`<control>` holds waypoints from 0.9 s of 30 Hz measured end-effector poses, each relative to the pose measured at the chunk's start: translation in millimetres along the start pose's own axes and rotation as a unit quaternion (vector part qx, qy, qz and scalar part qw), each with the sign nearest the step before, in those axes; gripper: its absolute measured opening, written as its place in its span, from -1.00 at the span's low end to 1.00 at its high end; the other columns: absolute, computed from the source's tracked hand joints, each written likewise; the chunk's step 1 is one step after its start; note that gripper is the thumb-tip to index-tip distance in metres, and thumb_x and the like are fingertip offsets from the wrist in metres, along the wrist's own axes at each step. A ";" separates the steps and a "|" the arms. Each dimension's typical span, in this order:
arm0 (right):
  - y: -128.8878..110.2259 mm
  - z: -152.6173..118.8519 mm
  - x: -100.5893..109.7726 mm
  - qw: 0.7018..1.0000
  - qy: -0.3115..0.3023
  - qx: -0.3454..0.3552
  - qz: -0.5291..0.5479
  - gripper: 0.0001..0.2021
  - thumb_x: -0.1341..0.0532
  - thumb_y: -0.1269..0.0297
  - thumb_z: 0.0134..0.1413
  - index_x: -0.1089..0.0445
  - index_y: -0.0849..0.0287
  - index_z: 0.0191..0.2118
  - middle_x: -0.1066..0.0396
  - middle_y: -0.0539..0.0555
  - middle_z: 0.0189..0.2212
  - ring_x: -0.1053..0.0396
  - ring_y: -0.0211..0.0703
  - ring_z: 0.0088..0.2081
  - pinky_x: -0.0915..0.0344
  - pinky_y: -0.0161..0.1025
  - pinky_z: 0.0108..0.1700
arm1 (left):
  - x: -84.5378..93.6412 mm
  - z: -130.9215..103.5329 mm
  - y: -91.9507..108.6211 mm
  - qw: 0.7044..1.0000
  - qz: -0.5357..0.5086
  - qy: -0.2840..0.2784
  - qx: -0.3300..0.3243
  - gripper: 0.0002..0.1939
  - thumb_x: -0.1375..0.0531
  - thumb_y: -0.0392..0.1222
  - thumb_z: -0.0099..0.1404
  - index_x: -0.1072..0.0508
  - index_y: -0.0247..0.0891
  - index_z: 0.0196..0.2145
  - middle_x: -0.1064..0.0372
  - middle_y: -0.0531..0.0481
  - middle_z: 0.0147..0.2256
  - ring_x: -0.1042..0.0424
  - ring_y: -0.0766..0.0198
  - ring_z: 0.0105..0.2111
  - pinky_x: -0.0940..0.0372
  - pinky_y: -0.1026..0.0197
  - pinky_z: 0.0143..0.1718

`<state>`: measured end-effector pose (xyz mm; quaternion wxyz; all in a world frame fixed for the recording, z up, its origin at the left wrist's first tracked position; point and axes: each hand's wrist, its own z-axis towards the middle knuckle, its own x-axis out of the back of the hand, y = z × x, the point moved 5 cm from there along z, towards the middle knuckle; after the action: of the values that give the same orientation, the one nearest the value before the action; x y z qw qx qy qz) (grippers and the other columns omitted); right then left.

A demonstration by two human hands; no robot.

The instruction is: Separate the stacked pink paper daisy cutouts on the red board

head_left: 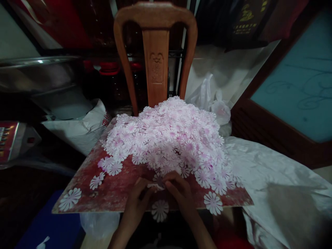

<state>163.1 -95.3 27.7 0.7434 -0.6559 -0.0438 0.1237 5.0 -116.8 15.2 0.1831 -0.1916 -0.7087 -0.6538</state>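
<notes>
Pinching a pale flower between my left hand and right hand, near the flower heap on the red board; much seems left; which are done, I cannot tell.

I see my left hand pinching a white flower by the red board's near edge, right hand close beside; a flower heap covers the far edge, one bloom the near-left corner.
</notes>
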 end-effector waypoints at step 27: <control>6.2 -2.6 -4.1 0.999 -0.005 -0.033 -0.021 -0.53 0.07 0.13 0.24 -0.37 0.22 -0.57 -0.26 0.02 -0.57 -0.24 -0.30 -0.42 -0.17 -0.32 -0.23 | -9.9 15.5 3.6 0.989 0.127 -0.021 -0.079 -0.76 0.00 -0.13 0.23 -0.45 -0.18 -0.35 -0.32 0.00 -0.27 -0.24 0.36 -0.20 -0.17 0.20 -0.04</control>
<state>159.0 -98.1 21.6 0.7236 -0.6783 -0.0652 0.1102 15.2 -101.5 12.0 0.2343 -0.3078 -0.6286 -0.6747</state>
